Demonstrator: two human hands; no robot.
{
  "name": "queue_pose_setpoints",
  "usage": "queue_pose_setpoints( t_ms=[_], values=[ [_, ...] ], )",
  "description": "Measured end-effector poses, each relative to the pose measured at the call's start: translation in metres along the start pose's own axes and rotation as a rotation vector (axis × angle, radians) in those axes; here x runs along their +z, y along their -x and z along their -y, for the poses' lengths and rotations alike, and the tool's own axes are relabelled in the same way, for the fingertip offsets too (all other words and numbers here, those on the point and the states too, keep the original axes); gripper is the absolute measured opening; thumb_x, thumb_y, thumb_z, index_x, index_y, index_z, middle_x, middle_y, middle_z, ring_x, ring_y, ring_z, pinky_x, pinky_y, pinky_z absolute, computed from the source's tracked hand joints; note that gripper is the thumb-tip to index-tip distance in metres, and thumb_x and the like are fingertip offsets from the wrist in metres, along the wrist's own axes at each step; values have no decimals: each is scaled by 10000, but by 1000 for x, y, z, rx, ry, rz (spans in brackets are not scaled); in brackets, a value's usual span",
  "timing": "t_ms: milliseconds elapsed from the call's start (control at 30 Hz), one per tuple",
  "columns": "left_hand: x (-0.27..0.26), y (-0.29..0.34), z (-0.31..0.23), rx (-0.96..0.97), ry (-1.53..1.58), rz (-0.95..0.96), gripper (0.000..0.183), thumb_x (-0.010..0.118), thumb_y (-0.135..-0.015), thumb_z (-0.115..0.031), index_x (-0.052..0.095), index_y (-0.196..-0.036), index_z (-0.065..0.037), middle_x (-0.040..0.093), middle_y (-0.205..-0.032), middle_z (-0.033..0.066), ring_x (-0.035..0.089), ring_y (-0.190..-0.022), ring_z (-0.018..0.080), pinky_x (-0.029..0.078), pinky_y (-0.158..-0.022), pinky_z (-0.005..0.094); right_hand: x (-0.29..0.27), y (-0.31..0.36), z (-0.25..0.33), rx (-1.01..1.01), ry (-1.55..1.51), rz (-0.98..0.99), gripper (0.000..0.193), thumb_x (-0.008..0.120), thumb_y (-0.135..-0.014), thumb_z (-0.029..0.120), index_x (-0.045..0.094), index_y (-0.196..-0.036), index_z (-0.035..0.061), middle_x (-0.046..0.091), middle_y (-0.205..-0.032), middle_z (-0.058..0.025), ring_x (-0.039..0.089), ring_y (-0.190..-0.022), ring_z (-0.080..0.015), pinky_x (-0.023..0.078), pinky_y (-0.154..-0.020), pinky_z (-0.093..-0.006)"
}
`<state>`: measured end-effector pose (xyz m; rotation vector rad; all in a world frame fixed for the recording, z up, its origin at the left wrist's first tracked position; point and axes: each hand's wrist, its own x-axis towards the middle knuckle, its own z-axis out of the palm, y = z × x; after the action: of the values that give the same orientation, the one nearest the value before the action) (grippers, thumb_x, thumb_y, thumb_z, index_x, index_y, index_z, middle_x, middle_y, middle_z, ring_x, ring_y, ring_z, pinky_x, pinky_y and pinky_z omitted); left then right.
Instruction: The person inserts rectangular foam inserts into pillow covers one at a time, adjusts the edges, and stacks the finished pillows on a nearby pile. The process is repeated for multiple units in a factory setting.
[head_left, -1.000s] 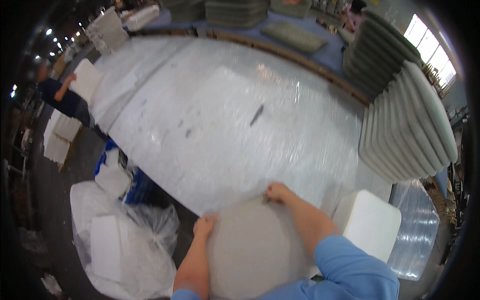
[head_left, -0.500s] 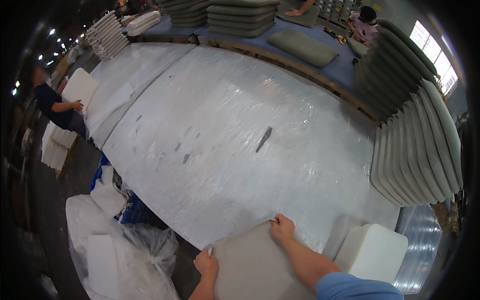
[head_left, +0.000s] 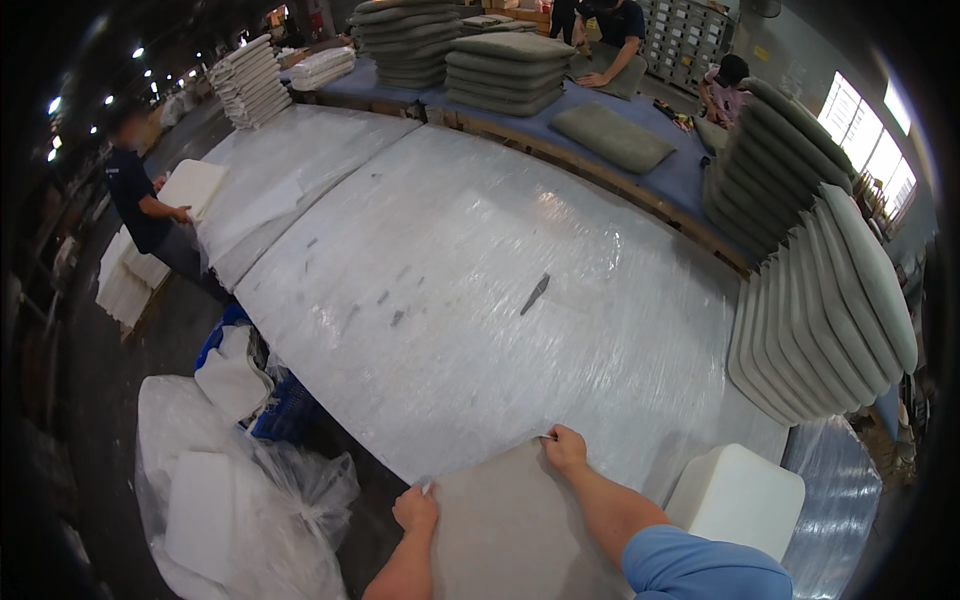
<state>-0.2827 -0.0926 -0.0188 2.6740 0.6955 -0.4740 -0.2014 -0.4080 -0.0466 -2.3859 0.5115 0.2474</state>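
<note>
A grey-beige cushion cover [head_left: 515, 525] spans between my hands at the near edge of the plastic-wrapped table [head_left: 450, 330]. My left hand [head_left: 415, 508] is closed on its far left corner, where a bit of white shows at the fingers. The far right corner is pinched by my right hand [head_left: 565, 447]. Whether anything fills the cover cannot be made out; its near end runs out of the picture. To the right of my right forearm lies a white foam pad [head_left: 738, 498].
Grey cushions [head_left: 820, 310] stand in a leaning row at the right. More cushion stacks [head_left: 507, 75] sit on the blue far table [head_left: 640, 175]. Left are a clear plastic bag [head_left: 200, 500] of white pieces and a blue crate [head_left: 285, 408]. One person [head_left: 150, 200] holds a white pad; others work beyond.
The view has tilted up a little, bringing more of the far table and a person there into sight. Both hands keep their hold on the cover; the person at left has lowered the pad.
</note>
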Motion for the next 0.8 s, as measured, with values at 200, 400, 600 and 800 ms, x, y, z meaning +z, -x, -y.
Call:
queue_pose_setpoints(
  t_ms=[200,400,600,800],
  values=[
    [23,1,15,-21,-42,-10,407,602,-1003,-440,769,-1002,-69,748,-970,151,675,-1010,374,474,-908,524,12,9,-7,31,-98,-24,224,763,-847,256,734,-942,54,750,-868,-156,711,-823,-343,545,-771,-412],
    [33,2,23,-3,-47,-46,390,589,-1013,-433,770,-1043,-90,745,-987,142,645,-1050,364,441,-942,526,23,8,-5,3,-108,-29,236,736,-863,285,725,-952,67,742,-881,-175,709,-878,-381,543,-800,-469],
    [-1,4,6,63,-12,4,343,636,-986,-463,741,-1118,-164,687,-1123,145,596,-1164,377,426,-1004,572,-19,-11,-21,-129,250,152,245,733,-843,285,716,-980,82,728,-978,-187,689,-962,-386,542,-855,-490],
    [-57,125,86,78,439,144,820,777,-903,-383,390,-1542,-43,518,-1468,250,539,-1340,372,439,-1112,502,-161,66,32,-54,283,642,904,756,-859,594,469,-1521,49,537,-1468,-242,537,-1344,-404,460,-1111,-442]
  ],
)
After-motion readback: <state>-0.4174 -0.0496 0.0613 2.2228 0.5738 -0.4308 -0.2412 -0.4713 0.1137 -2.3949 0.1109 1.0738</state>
